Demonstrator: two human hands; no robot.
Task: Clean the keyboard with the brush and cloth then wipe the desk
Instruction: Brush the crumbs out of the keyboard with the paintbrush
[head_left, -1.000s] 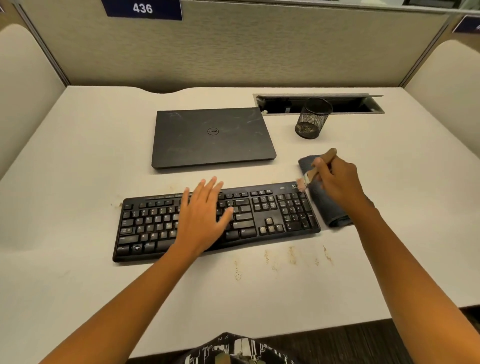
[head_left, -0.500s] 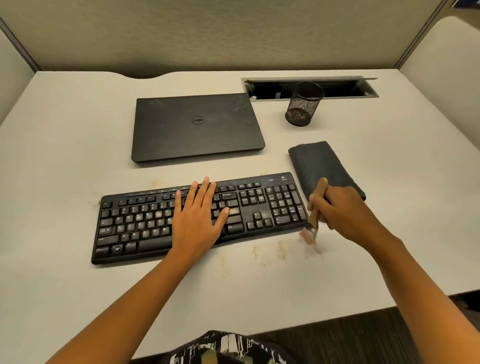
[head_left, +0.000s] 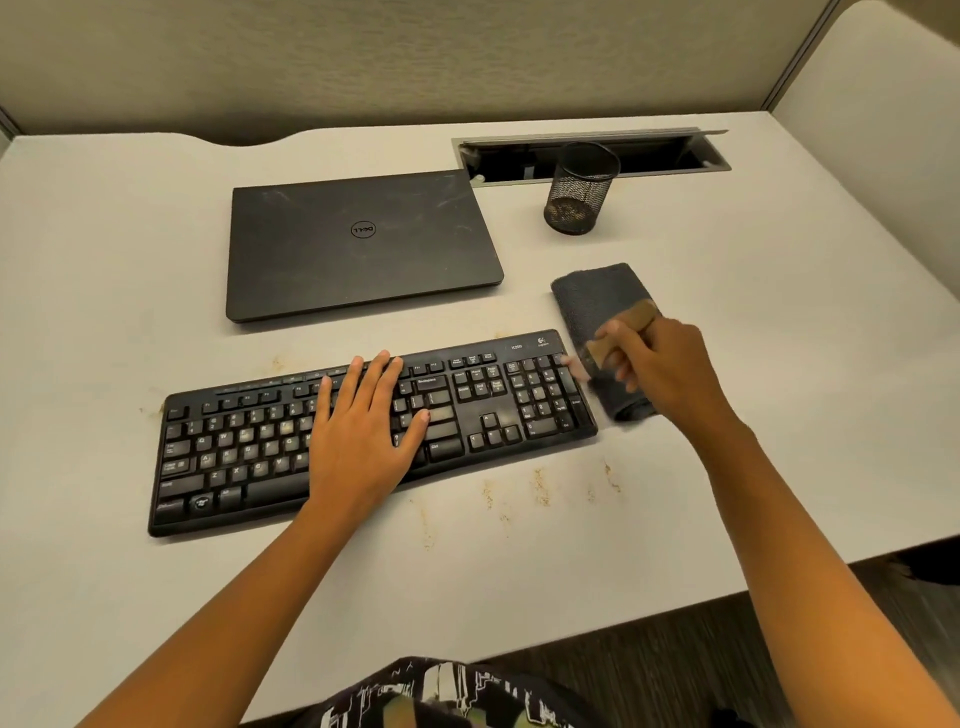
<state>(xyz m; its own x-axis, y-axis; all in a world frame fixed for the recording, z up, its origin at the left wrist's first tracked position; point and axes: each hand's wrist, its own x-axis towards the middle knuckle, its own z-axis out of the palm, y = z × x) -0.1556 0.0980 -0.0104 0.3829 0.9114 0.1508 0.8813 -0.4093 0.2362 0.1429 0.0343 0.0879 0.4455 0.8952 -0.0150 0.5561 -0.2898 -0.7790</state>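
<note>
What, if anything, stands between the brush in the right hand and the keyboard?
Nothing visible: the brush, held in the right hand, reaches the far right corner of the keyboard. The left hand lies flat over the middle keys.

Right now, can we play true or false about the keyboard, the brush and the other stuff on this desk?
1. The left hand lies flat on the keyboard. True.
2. The right hand holds the cloth. False: it grips the brush; the cloth lies on the desk beside the keyboard's right end.
3. The Dell laptop is open. False: its lid is closed.
4. Brownish dirt specks lie on the desk in front of the keyboard. True.
5. The mesh pen cup stands left of the laptop. False: it stands to its right.
</note>
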